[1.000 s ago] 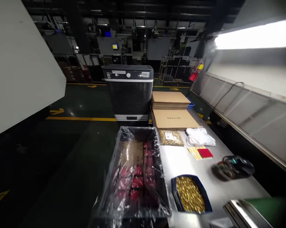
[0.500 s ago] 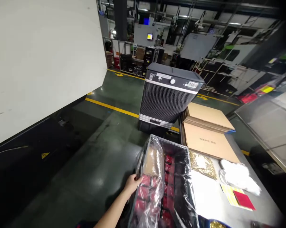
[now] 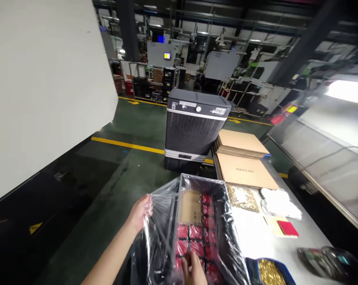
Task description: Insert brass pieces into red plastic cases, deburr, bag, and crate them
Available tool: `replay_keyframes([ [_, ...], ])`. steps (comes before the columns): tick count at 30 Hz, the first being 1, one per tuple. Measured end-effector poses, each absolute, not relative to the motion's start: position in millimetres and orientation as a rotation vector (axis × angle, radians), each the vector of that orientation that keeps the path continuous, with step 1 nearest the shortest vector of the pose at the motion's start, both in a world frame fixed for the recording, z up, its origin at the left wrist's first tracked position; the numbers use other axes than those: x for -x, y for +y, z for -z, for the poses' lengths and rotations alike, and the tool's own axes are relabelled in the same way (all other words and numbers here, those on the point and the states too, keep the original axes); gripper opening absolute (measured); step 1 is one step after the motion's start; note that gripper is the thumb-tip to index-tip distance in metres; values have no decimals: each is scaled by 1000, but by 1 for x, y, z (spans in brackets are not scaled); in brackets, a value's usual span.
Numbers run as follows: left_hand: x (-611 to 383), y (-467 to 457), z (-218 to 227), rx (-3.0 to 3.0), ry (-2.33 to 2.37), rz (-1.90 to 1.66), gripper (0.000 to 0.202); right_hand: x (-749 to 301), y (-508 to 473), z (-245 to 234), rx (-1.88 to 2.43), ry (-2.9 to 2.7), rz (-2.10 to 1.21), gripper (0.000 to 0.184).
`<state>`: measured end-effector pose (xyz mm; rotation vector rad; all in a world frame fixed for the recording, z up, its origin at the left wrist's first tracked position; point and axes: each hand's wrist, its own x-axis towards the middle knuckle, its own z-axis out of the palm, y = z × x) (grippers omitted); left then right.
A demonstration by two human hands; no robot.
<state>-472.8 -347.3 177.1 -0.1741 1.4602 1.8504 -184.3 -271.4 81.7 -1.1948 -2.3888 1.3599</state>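
My left hand (image 3: 141, 211) is closed on the edge of a clear plastic liner (image 3: 162, 213), stretching it out to the left of a dark grey bin (image 3: 202, 180). Inside the bin lie rows of red blocks (image 3: 196, 232), wrapped or covered in film, with a brown cardboard piece (image 3: 191, 208) towards the far left. Low over the near blocks is my right hand (image 3: 194, 270), its thumb and fingers bent but apart. I see nothing between them; whether they touch a block is unclear.
Right of the bin, a table (image 3: 305, 253) bears stacked cardboard (image 3: 241, 168), a bag of gold-coloured pieces (image 3: 242, 196), a red pad (image 3: 288, 228) and a blue tub (image 3: 281, 269) of gold pieces. An air cooler (image 3: 193, 130) stands beyond. A white panel (image 3: 48, 91) rises left.
My left hand has moved up and left from the bin's side, drawing the liner open and uncovering the cardboard and blocks. My right hand has come into view over the blocks. The view has shifted.
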Motion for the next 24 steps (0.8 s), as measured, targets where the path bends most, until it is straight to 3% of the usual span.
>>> replay_keyframes([
  [5,501,-339,-224,34,1180,-1658,35,279,-295,-90,1290,-2198,-1433,47],
  [9,530,-333,-249,-92,1102,-1469,46,332,-322,-106,1336,-2084,-1407,42],
  [12,554,-328,-263,-197,1104,-1319,41,347,-336,-124,1381,-2041,-1326,74],
  [14,565,-324,-266,-286,1129,-1203,38,353,-338,-136,1448,-2059,-1243,84],
  [16,574,-320,-262,-402,1176,-1050,37,361,-334,-142,1501,-2082,-1189,71],
  [18,586,-318,-251,-554,1252,-848,39,370,-326,-142,1550,-2054,-1181,36],
  [19,594,-317,-246,-642,1309,-744,39,374,-322,-141,1581,-2024,-1180,28],
  [22,620,-315,-232,-895,1584,-562,30,383,-311,-133,1692,-1927,-1123,36],
  [24,627,-309,-226,-1113,1781,-561,41,385,-308,-130,1712,-1916,-1109,31],
])
